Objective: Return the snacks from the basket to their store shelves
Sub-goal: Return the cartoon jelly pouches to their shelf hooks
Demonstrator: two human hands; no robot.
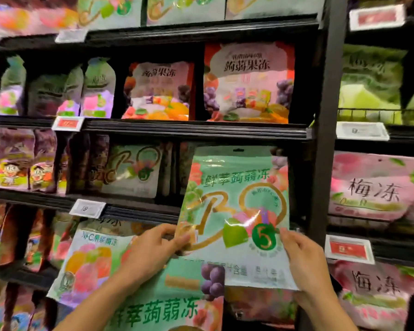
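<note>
Presently we hold one mint-green jelly pouch (234,211) upright in front of the shelving, its top edge with the hang slot level with the third shelf's opening, its lower half hanging below that shelf's front edge. Our left hand (151,249) pinches the pouch's lower left edge between thumb and fingers; our right hand (301,254) grips the lower right edge, thumb on the printed face. Both grips sit low, so the upper half stands unsupported.

Item, destination: a matching green pouch (134,170) stands further back on the third shelf (134,201), to the left of the gap our pouch faces. We judge that gap to be the intended slot.

Item, risks, as we judge them:
- The glossy film may slide out of the edge pinches, dropping the pouch onto the stock below.
- The floppy top may catch under the black rail of the second shelf (196,130) and fold over instead of sliding in.
- The pouch bottom may snag the lip of the third shelf or knock the white price tag (87,208) if it enters too low.
- Pushing in hard may topple the dark packets (91,161) standing beside the match.

Item, neighbours below: a pale fruit-print bag (86,266) and another green bag (167,304) lean forward under our forearms; a careless elbow could sweep them off. The basket is not in view.
</note>
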